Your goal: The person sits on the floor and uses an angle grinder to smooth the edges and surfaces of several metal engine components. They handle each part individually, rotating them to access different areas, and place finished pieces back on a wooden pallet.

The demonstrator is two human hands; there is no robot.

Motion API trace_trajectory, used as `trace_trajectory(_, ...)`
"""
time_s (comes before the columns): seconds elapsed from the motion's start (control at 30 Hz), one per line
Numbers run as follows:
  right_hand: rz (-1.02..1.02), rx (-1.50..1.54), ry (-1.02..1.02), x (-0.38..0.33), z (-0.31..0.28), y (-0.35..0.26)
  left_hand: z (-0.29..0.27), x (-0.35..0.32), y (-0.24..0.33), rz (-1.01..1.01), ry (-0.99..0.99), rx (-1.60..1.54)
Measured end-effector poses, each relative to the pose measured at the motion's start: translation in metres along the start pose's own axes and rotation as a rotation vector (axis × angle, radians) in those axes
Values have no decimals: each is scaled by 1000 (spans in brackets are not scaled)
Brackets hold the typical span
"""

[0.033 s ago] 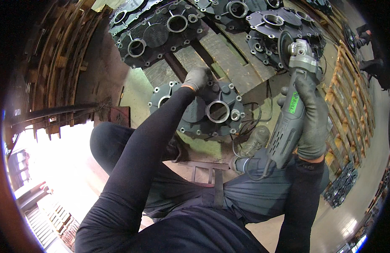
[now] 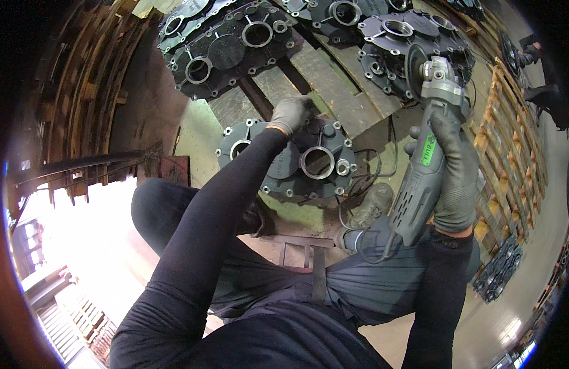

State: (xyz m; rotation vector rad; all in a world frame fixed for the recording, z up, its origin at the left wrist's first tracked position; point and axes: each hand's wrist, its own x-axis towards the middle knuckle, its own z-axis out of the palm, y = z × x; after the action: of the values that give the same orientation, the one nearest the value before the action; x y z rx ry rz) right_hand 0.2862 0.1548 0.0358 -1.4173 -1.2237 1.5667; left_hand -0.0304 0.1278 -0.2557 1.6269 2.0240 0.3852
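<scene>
In my gloved right hand [image 2: 454,166] is a grey angle grinder [image 2: 419,166] with a green label, held upright with its disc [image 2: 414,72] at the top, apart from the castings. Between my legs lies a dark grey cast housing cover [image 2: 283,167], flat, with two large round bores and bolt holes around its rim. My gloved left hand [image 2: 292,114] is over this cover's far edge, fingers curled; the fingertips are hidden, so whatever they may grip cannot be made out. The grinder's cord [image 2: 389,249] hangs from its lower end.
Beyond the cover, a wooden pallet [image 2: 339,92] bears more housing castings [image 2: 229,52], some at the right [image 2: 413,31]. Stacked pallets [image 2: 90,92] stand at the left, another leaning pallet [image 2: 505,154] at the right. Loose cable [image 2: 376,166] lies beside my shoe [image 2: 373,206].
My left hand has shifted slightly to the right over the cover's far edge. The right hand and the grinder have stayed in place.
</scene>
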Motion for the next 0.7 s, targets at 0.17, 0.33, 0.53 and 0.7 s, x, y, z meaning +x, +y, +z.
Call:
trace_trajectory(0.17,5,7,-29,0,-1,1,18,12,62,14,-146,105)
trace_trajectory(0.33,-4,17,-32,-5,2,1,25,32,41,-74,-274,-34)
trace_trajectory(0.53,-27,9,-41,-5,1,1,31,40,52,-157,-238,16)
trace_trajectory(0.7,-79,5,-100,-4,1,5,24,1,36,-137,22,70)
